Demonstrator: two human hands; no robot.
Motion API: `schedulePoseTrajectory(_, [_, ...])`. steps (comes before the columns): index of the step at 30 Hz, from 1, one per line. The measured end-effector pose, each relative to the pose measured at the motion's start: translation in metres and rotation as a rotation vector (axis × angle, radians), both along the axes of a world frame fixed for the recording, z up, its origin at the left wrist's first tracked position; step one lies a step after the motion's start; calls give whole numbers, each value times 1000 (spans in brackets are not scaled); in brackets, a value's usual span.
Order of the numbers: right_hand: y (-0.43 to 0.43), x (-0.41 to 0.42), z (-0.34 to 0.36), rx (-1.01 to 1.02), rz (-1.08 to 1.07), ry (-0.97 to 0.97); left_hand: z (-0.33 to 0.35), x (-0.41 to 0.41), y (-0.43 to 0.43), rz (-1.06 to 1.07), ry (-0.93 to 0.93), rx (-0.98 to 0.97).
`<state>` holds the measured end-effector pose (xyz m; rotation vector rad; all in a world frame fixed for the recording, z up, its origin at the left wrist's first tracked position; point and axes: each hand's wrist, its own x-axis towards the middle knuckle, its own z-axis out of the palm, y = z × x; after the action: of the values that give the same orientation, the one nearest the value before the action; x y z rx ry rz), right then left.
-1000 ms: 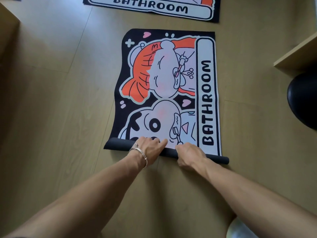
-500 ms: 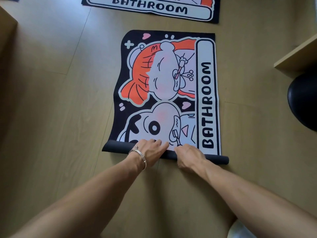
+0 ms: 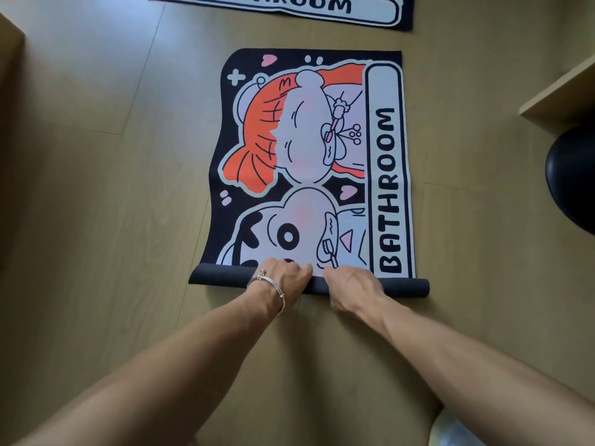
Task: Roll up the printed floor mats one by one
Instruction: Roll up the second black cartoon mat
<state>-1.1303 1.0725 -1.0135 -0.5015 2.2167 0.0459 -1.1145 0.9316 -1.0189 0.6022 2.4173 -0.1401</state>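
Observation:
A printed floor mat with cartoon figures and the word BATHROOM lies on the wooden floor in front of me. Its near end is wound into a thin dark roll that runs from left to right. My left hand, with a silver bangle on the wrist, grips the roll near its middle, fingers curled over the top. My right hand grips the roll just to the right of it. A second BATHROOM mat lies flat farther away, cut off by the top edge.
A light wooden furniture edge juts in at the right, with a round black object below it. Another wooden edge shows at the far left. Bare wooden floor surrounds the mat on both sides.
Both hands have stayed on the roll. The roll has crept slightly forward over the cartoon print, covering a bit more of the lower figure.

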Motion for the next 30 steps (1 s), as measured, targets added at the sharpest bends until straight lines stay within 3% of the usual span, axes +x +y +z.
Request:
schedulePoseTrajectory(6, [-2, -9, 7, -5, 24, -41, 1, 5, 8, 47, 1, -98])
schedulePoseTrajectory(11, [1, 2, 3, -129, 37, 96, 1, -7, -1, 53, -45, -12])
schedulePoseTrajectory(18, [-2, -13, 1, -63, -97, -58, -4, -4, -14, 85, 53, 104])
schedulePoseTrajectory(25, [9, 8, -5, -136, 95, 262, -3, -14, -10, 138, -158, 32])
schedulePoseTrajectory(30, [0, 1, -8, -125, -5, 202, -8, 2, -10, 78, -3, 24])
